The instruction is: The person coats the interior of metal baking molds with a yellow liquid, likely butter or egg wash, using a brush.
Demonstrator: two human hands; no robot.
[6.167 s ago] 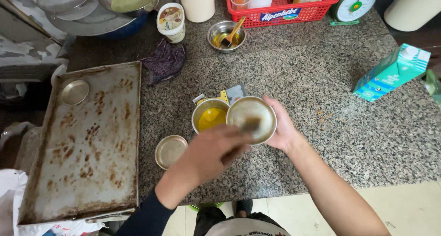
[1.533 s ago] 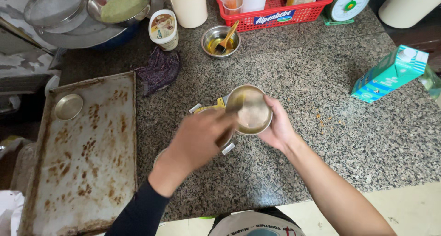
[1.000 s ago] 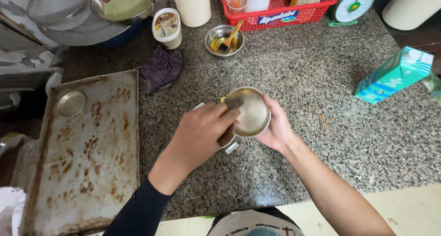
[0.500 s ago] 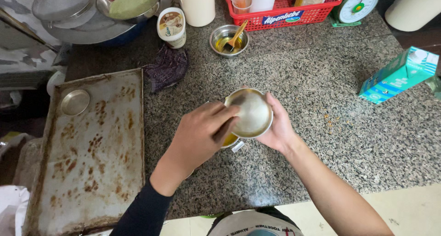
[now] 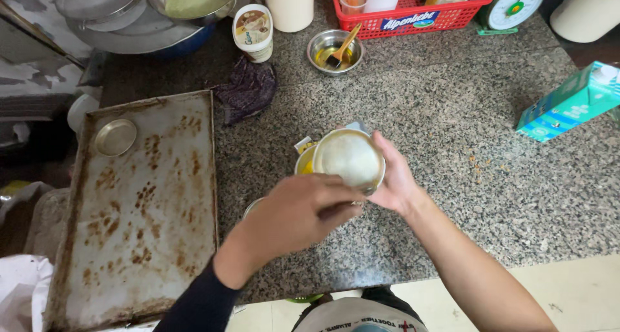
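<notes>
My right hand [image 5: 395,177] grips a small round metal tin [image 5: 349,159], tilted up toward me above the granite counter [image 5: 452,125]. My left hand [image 5: 294,216] is at the tin's near rim with fingers closed; something dark shows between them, too hidden to name. Just behind the tin stands a metal cup of yellow liquid [image 5: 305,164], mostly covered. Part of another small tin [image 5: 253,207] peeks out under my left hand.
A large stained baking tray [image 5: 142,203] lies at the left with one small tin [image 5: 115,137] on it. Behind are a dark cloth [image 5: 247,92], a bowl with a brush [image 5: 332,50], a red basket [image 5: 413,15], a scale [image 5: 516,4], and a teal carton [image 5: 568,103].
The tin has tilted more toward me in my right hand. My left hand has slid down from the tin's left side to its near rim.
</notes>
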